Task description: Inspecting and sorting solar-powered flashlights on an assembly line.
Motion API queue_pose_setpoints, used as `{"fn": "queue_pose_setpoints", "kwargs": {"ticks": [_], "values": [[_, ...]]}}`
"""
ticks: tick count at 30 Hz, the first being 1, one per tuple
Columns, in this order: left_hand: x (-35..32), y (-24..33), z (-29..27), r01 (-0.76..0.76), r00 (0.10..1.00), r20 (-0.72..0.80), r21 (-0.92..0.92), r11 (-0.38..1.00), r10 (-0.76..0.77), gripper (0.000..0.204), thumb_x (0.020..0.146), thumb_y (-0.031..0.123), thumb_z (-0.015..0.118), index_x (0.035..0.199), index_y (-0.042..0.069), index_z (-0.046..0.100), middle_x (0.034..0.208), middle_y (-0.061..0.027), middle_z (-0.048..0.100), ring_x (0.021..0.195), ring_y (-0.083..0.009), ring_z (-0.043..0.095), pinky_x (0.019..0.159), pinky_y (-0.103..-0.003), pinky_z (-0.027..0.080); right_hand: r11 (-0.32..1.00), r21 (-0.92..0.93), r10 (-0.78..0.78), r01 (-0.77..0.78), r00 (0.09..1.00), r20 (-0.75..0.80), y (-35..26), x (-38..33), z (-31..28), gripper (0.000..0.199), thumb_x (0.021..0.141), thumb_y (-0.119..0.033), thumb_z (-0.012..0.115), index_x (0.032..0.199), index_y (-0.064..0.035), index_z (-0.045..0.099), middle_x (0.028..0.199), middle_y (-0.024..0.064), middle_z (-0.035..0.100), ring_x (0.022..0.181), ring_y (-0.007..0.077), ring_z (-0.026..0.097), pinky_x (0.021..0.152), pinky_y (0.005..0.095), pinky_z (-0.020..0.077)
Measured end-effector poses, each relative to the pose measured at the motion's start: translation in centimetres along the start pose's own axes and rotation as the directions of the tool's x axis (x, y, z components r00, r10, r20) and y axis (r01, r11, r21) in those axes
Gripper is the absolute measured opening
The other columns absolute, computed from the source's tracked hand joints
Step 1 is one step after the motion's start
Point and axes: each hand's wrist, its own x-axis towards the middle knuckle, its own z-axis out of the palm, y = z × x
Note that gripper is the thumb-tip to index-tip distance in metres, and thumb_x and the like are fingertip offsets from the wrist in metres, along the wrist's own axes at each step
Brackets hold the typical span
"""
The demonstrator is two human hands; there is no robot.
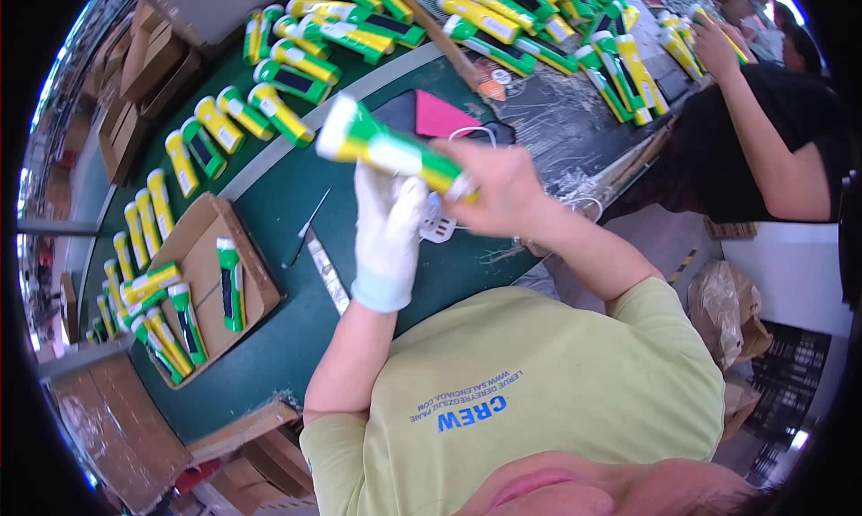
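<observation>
My bare right hand (pixel 498 185) is closed round the tail end of a green, yellow and white flashlight (pixel 391 152), which is tilted with its wide white head up to the left. Both are blurred by motion. My left hand (pixel 386 233), in a white glove, is right below the middle of the flashlight. Its fingertips are partly hidden there, so whether they grip it cannot be made out. Behind my right hand, a white socket block (pixel 437 226) with a cable lies on the green table (pixel 296 323). A pink sheet (pixel 444 116) lies on a dark flat item beyond.
A cardboard tray (pixel 256 278) with several flashlights stands at the left. Rows of flashlights (pixel 218 125) curve along the table's far side; more are piled at the far right (pixel 485 17). A screwdriver (pixel 310 224) and a silvery strip (pixel 329 273) lie nearby. A co-worker's arm (pixel 754 121) reaches in at right.
</observation>
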Motion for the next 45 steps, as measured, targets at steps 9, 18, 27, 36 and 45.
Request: {"fn": "queue_pose_setpoints", "kwargs": {"ticks": [9, 18, 27, 36, 45], "values": [[-0.1, -1.2, -4.6, 0.125, 0.991, -0.064, 0.21, 0.97, -0.114, 0.077, 0.093, 0.051, 0.052, 0.146, -0.001, 0.029, 0.143, -0.016, 0.039, 0.12, -0.0227, 0.048, 0.097, -0.036, 0.04, 0.613, 0.708, 0.309, -0.352, 0.931, 0.196, 4.6, -1.3, -5.7, 0.029, 0.081, -0.019, 0.069, 0.103, 0.0005, 0.063, 0.087, 0.0081, 0.067, 0.075, 0.0142, 0.063, 0.066, 0.0271, 0.0493], [1.6, 0.7, -0.3, -0.528, 0.848, 0.489, 0.743, 0.412, 0.204, 0.058, 0.064, 0.013, 0.081, 0.117, 0.011, 0.057, 0.097, -0.0122, 0.066, 0.089, -0.0333, 0.065, 0.074, -0.038, 0.054, 0.969, 0.222, 0.064, -0.112, 0.976, 0.21, 5.8, -2.5, 0.6, 0.048, 0.071, -0.003, 0.073, 0.117, -0.0099, 0.058, 0.108, 0.0112, 0.065, 0.101, 0.0304, 0.064, 0.084, 0.0379, 0.0518], [3.9, 2.6, -3.7, -0.305, 0.952, 0.258, 0.822, 0.481, 0.164, 0.071, 0.072, 0.033, 0.079, 0.129, 0.005, 0.048, 0.124, -0.0141, 0.055, 0.099, -0.0269, 0.06, 0.087, -0.036, 0.051, 0.889, 0.255, 0.356, -0.379, 0.925, 0.134, 7.4, -1.8, -3.0, 0.043, 0.082, -0.029, 0.074, 0.112, -0.0049, 0.056, 0.096, 0.0127, 0.066, 0.088, 0.0219, 0.064, 0.077, 0.036, 0.0502], [14.2, -1.9, -15.5, 0.323, 0.837, -0.292, 0.946, 0.011, 0.463, 0.083, 0.074, 0.043, 0.073, 0.142, 0.014, 0.036, 0.147, -0.0185, 0.031, 0.128, -0.0374, 0.041, 0.104, -0.048, 0.039, 0.552, -0.647, 0.546, -0.527, 0.814, -0.196, 16.4, -7.8, -10.2, 0.052, 0.084, -0.033, 0.069, 0.125, -0.0068, 0.051, 0.113, 0.0174, 0.059, 0.093, 0.0394, 0.063, 0.077, 0.0485, 0.0509], [6.1, 0.5, -13.4, 0.043, 0.99, -0.131, -0.093, 0.995, -0.055, 0.052, 0.086, 0.017, 0.067, 0.131, 0.0, 0.048, 0.113, -0.0145, 0.06, 0.098, -0.0214, 0.058, 0.083, -0.031, 0.049, 0.89, 0.187, 0.436, -0.415, 0.895, -0.089, 7.0, -2.5, -7.1, 0.024, 0.085, -0.018, 0.073, 0.1, -0.0003, 0.067, 0.088, 0.0065, 0.067, 0.079, 0.0104, 0.061, 0.071, 0.024, 0.0486]]}}
